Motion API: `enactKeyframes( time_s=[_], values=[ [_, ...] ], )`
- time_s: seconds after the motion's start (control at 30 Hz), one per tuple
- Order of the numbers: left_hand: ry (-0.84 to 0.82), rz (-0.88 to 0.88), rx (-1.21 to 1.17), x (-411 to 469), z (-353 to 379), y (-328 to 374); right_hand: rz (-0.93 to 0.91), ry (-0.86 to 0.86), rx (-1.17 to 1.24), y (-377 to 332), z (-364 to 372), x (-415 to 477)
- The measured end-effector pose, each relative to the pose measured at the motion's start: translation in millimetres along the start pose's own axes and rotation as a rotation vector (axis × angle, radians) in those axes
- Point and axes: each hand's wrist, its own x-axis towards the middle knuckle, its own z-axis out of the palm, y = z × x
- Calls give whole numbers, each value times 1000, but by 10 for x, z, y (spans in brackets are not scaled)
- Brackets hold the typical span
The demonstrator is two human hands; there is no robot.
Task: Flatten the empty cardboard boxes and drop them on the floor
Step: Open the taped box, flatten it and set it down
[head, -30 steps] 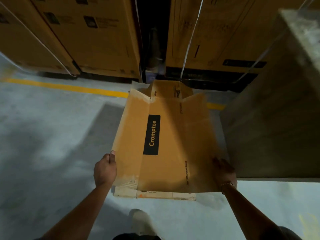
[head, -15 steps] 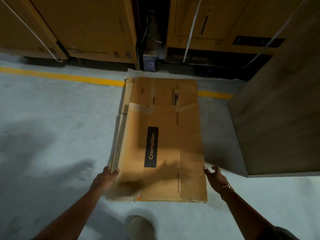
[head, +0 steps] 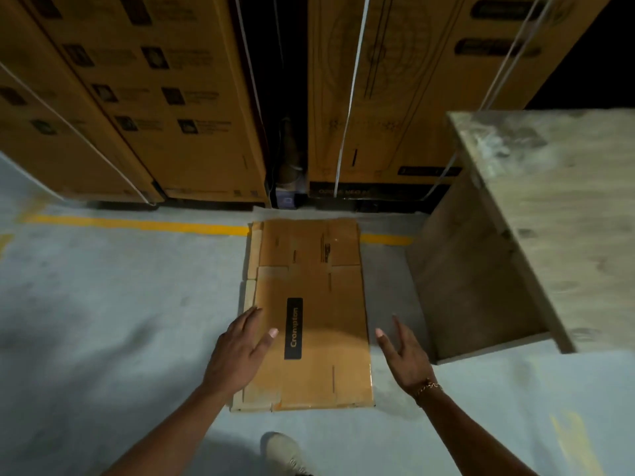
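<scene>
Change: the flattened box (head: 309, 304), gripped at both near corners a second ago, is now released and lies flat on the floor (head: 103, 321).
Left hand (head: 237, 355): the fingers are held straight over the box's left edge; contact with the cardboard cannot be confirmed.
Right hand (head: 405, 359): the fingers are spread and hold nothing, just beside the box's right edge and clear of it; a bracelet (head: 427, 388) is worn at the wrist.
Hidden: part of the box's near left side is covered by the left hand.
Illegible: only the black Crompton label (head: 293, 328) is readable; the small print on the far flaps is blurred.
Cut off: a shoe (head: 281, 448) is cropped by the bottom edge, and a wooden bench (head: 549, 218) by the right edge.
Dark gap: an object between the stacked cartons (head: 171, 97) cannot be identified.
Surroundings: a yellow line (head: 137, 224) is crossed by the box's far end; the bench stands near the box's right side.
</scene>
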Motion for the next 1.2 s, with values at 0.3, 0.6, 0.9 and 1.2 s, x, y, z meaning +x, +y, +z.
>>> enactKeyframes(
  time_s=[0.3,0.6,0.9,1.2],
  values=[
    [123,226,-12,-520,-1592,1593,-159,185,121,-1041,-1813,-1087],
    [204,478,-100,-180,-2595,2847,-310,458,123,-1517,-3207,-1427],
    [90,793,-130,150,-2286,4477,-216,693,150,-940,-4258,-1587],
    [1,907,-98,132,-946,6370,-62,732,129,721,-5487,-1664]
  ],
)
